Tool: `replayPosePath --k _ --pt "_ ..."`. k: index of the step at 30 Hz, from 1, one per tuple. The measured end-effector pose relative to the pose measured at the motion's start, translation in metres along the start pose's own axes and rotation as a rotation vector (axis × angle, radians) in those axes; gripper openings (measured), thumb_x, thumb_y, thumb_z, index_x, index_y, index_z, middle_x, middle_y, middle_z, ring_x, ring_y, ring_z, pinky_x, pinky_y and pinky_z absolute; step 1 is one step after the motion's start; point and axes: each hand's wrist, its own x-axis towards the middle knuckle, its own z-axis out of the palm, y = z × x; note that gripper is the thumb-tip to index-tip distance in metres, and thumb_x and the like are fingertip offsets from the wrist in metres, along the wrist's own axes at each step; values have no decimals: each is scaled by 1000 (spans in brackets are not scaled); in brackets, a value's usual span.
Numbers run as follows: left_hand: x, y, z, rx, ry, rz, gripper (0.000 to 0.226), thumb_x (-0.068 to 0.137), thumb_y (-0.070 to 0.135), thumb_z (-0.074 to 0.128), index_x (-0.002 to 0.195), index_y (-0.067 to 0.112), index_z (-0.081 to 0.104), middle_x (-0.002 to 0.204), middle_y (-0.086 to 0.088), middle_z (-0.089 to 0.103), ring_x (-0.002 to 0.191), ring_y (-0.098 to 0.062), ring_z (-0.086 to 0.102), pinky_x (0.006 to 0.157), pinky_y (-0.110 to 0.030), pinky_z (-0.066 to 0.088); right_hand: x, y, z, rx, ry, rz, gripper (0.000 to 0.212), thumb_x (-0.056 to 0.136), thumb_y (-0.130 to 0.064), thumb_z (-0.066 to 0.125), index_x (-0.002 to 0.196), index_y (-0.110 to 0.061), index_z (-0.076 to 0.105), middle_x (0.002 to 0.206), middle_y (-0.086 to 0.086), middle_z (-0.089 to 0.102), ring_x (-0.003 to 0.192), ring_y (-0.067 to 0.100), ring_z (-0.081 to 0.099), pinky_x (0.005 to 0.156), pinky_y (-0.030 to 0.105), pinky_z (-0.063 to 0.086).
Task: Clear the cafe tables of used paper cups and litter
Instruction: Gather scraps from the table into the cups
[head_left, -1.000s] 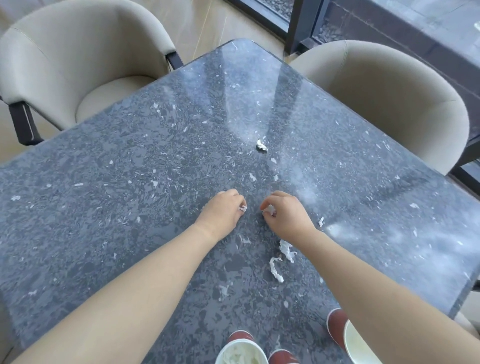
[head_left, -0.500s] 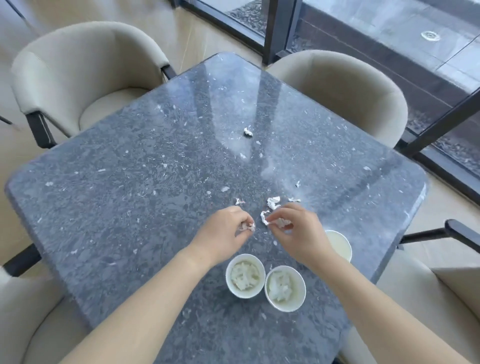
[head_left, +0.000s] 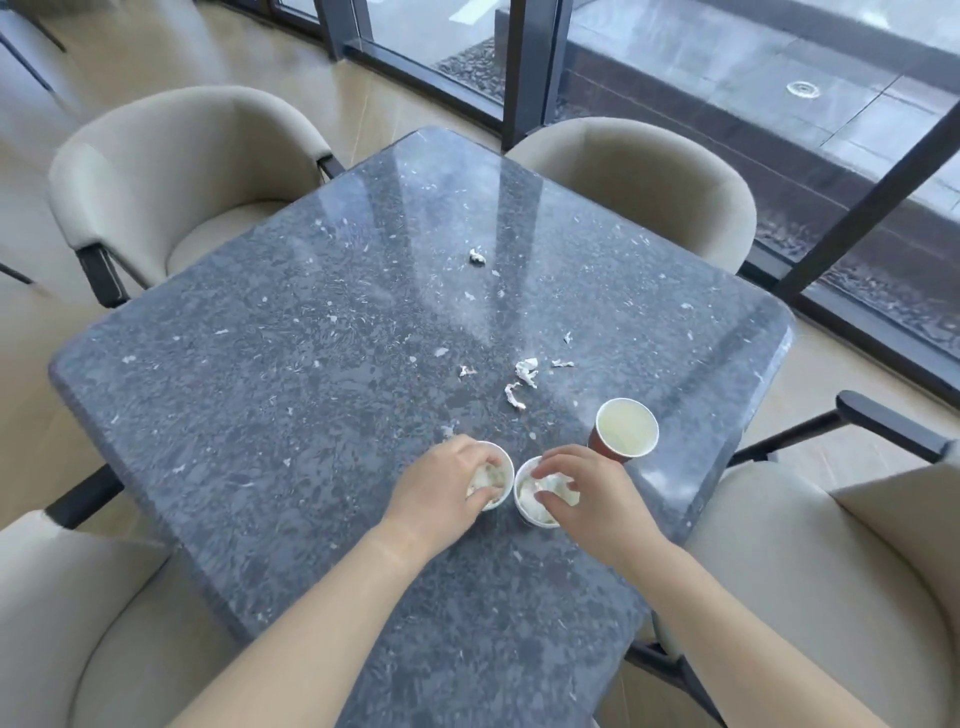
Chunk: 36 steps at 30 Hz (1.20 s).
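Observation:
On the dark stone table (head_left: 291, 395), two white paper cups stand side by side near its front edge, both stuffed with crumpled white paper. My left hand (head_left: 441, 491) reaches into the left cup (head_left: 500, 462), its fingers curled round the paper wad there. My right hand (head_left: 589, 491) hovers over the right cup (head_left: 524, 506) with fingers spread just above the paper. A red paper cup (head_left: 626, 434), white inside and holding nothing, stands just beyond my right hand. Several torn paper scraps (head_left: 524, 371) lie past the cups, and one small wad (head_left: 476, 256) lies further back.
Beige armchairs ring the table: far left (head_left: 171, 171), far right (head_left: 639, 176), near left (head_left: 67, 623), near right (head_left: 831, 571). Glass walls with dark frames (head_left: 524, 67) stand behind. The table's right edge runs close to the red cup.
Both hands picked scraps off the table and drew back toward me, ending over the two white cups. The view pulled back and shows the whole table.

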Motion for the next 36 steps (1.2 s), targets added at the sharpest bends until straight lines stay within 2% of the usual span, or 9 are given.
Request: replayPosePath --k 3,6,11,17,22,28,30,33,36 --pt "-7 -5 4 39 9 -14 15 85 32 59 100 34 59 108 12 59 103 -13 53 77 -27 41 -11 5 1 -56 -16 -16 16 78 -15 68 93 -20 68 102 -7 64 95 16 58 84 29 47" --pt "-9 -6 8 71 -30 -19 13 87 36 56 99 35 59 106 15 59 102 -12 54 77 -30 47 -17 9 3 -191 -80 -22 20 83 -26 64 102 -21 66 111 -8 63 105 18 54 89 28 42" --pt "-5 -4 13 139 -107 2 24 86 43 57 107 33 58 113 14 59 107 -13 53 78 -30 45 -11 6 8 -344 -185 -47 30 83 -36 61 111 -25 61 120 -10 57 113 15 46 88 30 44" --pt "1 -6 17 221 -94 -6 21 88 27 53 107 31 59 112 12 61 105 -19 55 73 -28 42 -1 4 13 -506 -262 -81 24 83 -22 53 105 -20 61 113 -6 56 105 22 52 71 34 50" --pt "12 -15 13 232 27 -104 21 87 24 51 105 31 59 105 10 64 100 -19 58 65 -30 42 32 -2 11 -508 -236 -111 18 83 -13 49 98 -14 59 105 0 56 95 29 55 59 31 38" --pt "32 -38 0 233 111 -206 20 85 19 53 101 30 60 101 8 63 97 -22 56 62 -31 41 80 -14 21 -511 -256 -208 19 85 -11 48 100 -12 60 104 4 56 92 32 56 59 33 38" --pt "40 -46 -7 237 118 -236 20 85 21 55 101 30 60 103 9 63 99 -21 55 63 -29 38 95 -18 25 -493 -264 -245 18 85 -9 49 98 -11 61 103 4 57 94 30 55 61 34 42" --pt "49 -54 -15 226 134 -235 17 83 36 59 100 33 61 103 12 60 102 -17 54 66 -29 41 112 -21 27 -420 -278 -262 20 87 -19 54 104 -15 62 111 1 58 103 24 52 72 35 48" --pt "56 -57 -23 185 218 -220 22 81 51 57 93 35 62 98 13 61 97 -14 54 65 -27 40 125 -20 19 -323 -218 -274 22 87 -33 56 103 -19 64 112 -1 59 104 22 50 78 32 45"
